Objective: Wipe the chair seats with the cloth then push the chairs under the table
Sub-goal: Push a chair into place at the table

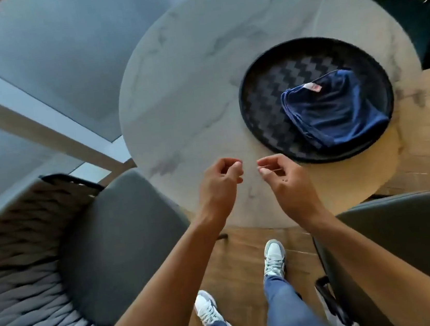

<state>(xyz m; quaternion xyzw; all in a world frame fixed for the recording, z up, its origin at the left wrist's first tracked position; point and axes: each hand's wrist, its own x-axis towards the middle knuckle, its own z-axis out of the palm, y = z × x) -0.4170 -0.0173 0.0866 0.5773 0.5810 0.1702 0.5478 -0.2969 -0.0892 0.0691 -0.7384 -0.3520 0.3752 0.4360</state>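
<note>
Reaching for the cloth [337, 112] comes first: it lies bunched in the tray [262, 97] at about two o'clock on the table [183, 71], so pinching a fold and lifting straight up should keep the tray from sliding. Nearer, both hands hover over the table edge, loosely curled, holding nothing: left hand [221, 186], right hand [285, 181]. Chairs [115, 242] stand pulled out at eight and four o'clock.
</note>
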